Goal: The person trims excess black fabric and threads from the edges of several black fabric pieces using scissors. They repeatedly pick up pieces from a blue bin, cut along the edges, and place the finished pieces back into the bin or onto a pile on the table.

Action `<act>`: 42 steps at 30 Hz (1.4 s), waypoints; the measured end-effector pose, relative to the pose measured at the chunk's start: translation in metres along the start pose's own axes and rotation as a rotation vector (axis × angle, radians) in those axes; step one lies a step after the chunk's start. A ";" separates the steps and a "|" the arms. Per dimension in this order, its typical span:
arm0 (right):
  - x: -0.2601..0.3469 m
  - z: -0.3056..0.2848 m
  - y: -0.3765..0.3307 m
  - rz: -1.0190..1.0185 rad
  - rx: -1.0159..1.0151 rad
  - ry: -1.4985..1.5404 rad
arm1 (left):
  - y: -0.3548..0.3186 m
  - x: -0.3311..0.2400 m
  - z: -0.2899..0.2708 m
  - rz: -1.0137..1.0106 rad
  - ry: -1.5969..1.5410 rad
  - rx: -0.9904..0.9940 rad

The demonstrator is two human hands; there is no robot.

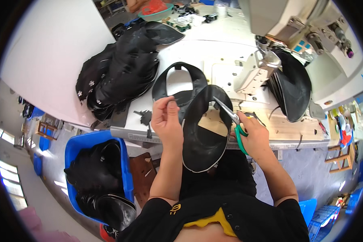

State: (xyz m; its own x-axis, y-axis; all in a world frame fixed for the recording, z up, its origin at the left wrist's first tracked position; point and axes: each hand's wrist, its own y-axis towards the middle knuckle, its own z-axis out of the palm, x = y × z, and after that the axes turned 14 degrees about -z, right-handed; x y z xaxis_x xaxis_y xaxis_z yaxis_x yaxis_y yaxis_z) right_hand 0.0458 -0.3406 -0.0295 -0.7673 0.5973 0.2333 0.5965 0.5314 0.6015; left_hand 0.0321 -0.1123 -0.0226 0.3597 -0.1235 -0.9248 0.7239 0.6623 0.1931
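A black shoe upper (pixel 203 151) with an oval opening hangs partly over the table's front edge. A second black upper (pixel 161 86) lies flat just behind it, partly overlapped. My right hand (pixel 254 135) grips scissors (pixel 240 135) with green handles, whose metal blades point up and left over the far end of the nearer upper's opening. My left hand (pixel 167 119) is raised left of that upper, thumb and fingers pinched together; what they hold, if anything, is too small to make out. Small black scraps (pixel 145 117) lie on the table beside my left hand.
A sewing machine (pixel 256 74) stands at right, with stacked black uppers (pixel 292 86) beyond it. A large heap of black uppers (pixel 125 68) covers the table's left. Below, a blue bin (pixel 127 169) holds more black pieces. A green basin (pixel 157 15) sits at the back.
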 end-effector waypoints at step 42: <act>0.007 -0.055 -0.022 -0.032 0.047 0.146 | -0.025 -0.010 -0.017 -0.532 -0.081 0.634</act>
State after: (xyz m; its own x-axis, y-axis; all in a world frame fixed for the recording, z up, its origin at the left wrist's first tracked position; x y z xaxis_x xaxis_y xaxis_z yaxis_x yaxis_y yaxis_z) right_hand 0.0149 -0.3809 0.0007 -0.8101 0.4881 0.3249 0.5790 0.5782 0.5748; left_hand 0.0000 -0.1154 -0.0238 -0.1011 -0.3711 -0.9231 0.9949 -0.0390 -0.0933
